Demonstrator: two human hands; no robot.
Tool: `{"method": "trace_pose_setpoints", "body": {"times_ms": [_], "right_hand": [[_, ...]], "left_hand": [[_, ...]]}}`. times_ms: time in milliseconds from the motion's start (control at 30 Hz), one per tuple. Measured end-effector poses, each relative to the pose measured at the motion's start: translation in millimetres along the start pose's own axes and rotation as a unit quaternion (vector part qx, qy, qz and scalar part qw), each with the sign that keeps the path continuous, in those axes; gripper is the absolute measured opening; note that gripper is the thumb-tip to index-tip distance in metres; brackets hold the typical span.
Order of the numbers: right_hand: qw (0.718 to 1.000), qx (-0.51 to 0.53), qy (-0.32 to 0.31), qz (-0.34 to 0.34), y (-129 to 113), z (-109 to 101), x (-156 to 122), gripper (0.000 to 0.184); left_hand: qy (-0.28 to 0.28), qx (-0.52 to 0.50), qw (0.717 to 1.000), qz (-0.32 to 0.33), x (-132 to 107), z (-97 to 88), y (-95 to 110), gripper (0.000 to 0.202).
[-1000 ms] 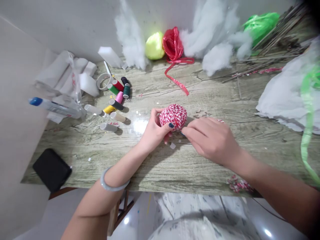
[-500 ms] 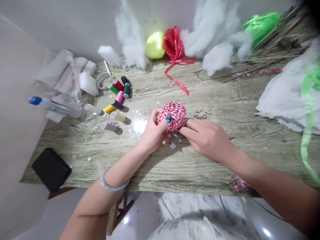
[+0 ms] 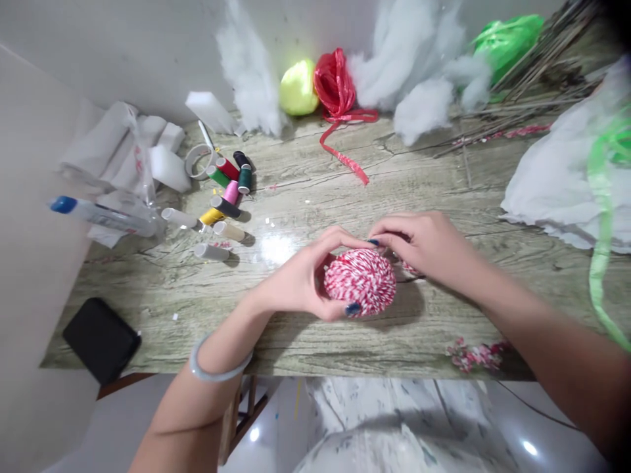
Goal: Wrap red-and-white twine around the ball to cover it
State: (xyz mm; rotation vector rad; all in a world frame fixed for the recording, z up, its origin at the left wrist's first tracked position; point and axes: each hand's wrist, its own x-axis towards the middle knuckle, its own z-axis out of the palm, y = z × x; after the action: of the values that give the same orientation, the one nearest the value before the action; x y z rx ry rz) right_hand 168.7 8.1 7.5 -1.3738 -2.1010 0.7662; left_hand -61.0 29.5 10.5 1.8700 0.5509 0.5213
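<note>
A ball of red-and-white twine (image 3: pixel 362 281) is held just above the wood-grain table (image 3: pixel 315 328), near its front edge. My left hand (image 3: pixel 300 279) curls round the ball's left side, thumb under it and forefinger arched over the top. My right hand (image 3: pixel 428 246) is behind and to the right of the ball, its fingertips pinched together at the ball's top edge. What the pinch holds is too small to make out. A pale bangle (image 3: pixel 217 368) sits on my left wrist.
Several thread spools (image 3: pixel 224 197) and a tape roll (image 3: pixel 197 161) lie at the left, with white paper, a blue-capped tube (image 3: pixel 98 213) and a black pad (image 3: pixel 101 338). White stuffing (image 3: pixel 419 85), yellow, red and green ribbon balls and twigs (image 3: pixel 532 85) line the back. White cloth (image 3: pixel 557 184) lies right.
Both hands have brought the twine ball nearer to me and to the right. My left hand now wraps over its top, and my right hand has shifted from its front to behind it.
</note>
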Motion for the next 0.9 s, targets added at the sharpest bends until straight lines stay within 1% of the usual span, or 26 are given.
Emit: {"method": "trace_pose_setpoints", "body": {"times_ms": [100, 167, 200, 333, 400, 467, 600, 700, 800, 900], "right_hand": [[0.999, -0.004, 0.025, 0.026, 0, -3, 1, 0.018], [0.998, -0.006, 0.047, 0.032, -2, -4, 0, 0.017], [0.998, -0.008, 0.059, 0.03, -3, -4, 0, 0.017], [0.994, -0.034, 0.097, -0.02, -10, -2, -3, 0.015], [0.993, -0.045, 0.104, -0.044, -12, -1, -4, 0.016], [0.991, -0.048, 0.109, -0.053, -13, -1, -5, 0.016], [0.989, -0.043, 0.128, -0.054, -14, -2, -5, 0.017], [0.989, -0.031, 0.133, -0.054, -14, -2, -6, 0.016], [0.99, -0.013, 0.134, -0.041, -13, 0, -6, 0.014], [0.99, -0.002, 0.139, -0.022, -10, 1, -6, 0.013]], "left_hand": [[0.001, 0.107, 0.994, -0.007, 1, 3.5, -1, 0.068], [0.019, 0.141, 0.99, -0.014, 1, 5.8, -3, 0.067], [0.032, 0.15, 0.988, -0.018, 2, 6.7, -3, 0.07], [0.063, 0.185, 0.98, -0.04, 3, 7.6, -4, 0.087], [0.07, 0.21, 0.974, -0.043, 3, 7.3, -3, 0.084], [0.079, 0.226, 0.97, -0.038, 3, 6.9, -2, 0.079], [0.076, 0.237, 0.968, -0.021, 3, 6.4, 1, 0.075], [0.06, 0.216, 0.975, -0.007, 4, 5.8, 2, 0.071], [0.03, 0.175, 0.984, -0.019, 4, 5.4, 0, 0.072], [0.02, 0.153, 0.987, -0.037, 3, 5.1, -3, 0.076]]}}
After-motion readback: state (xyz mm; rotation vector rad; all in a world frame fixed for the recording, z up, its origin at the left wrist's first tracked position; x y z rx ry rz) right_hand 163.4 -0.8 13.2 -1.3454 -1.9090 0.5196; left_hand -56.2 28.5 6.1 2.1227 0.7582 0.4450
